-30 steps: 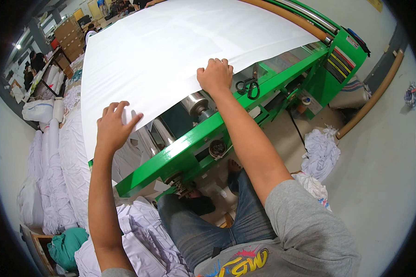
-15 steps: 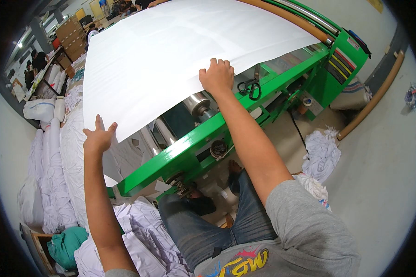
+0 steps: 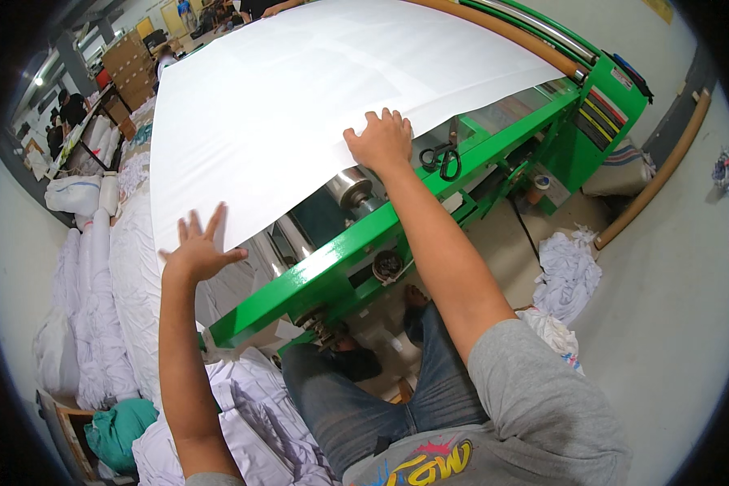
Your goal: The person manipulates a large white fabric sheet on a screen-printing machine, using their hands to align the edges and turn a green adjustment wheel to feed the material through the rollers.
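Note:
A large white sheet (image 3: 300,105) stretches across the green-framed machine (image 3: 316,283). My left hand (image 3: 196,251) is at the sheet's near left corner, its fingers spread and slightly blurred; nothing shows in its grasp. On the sheet's near edge, toward the right, my right hand (image 3: 381,142) rests with its fingers apart and a little bent. Whether the right fingertips press on the sheet is hard to see. Black-handled scissors (image 3: 444,160) lie on the green frame just right of that hand. Metal rollers (image 3: 350,189) show below the sheet's edge.
A brown cardboard tube (image 3: 518,34) runs along the machine's far right side. Another person's hand (image 3: 279,8) is at the sheet's far edge. Wrapped white rolls (image 3: 97,308) lie at the left. White cloth (image 3: 243,429) is heaped near my legs, and a crumpled cloth (image 3: 567,271) lies right.
My left hand has moved slightly right along the sheet's corner, with its fingers spreading wider. My right hand stays at nearly the same spot, its fingers a little straighter.

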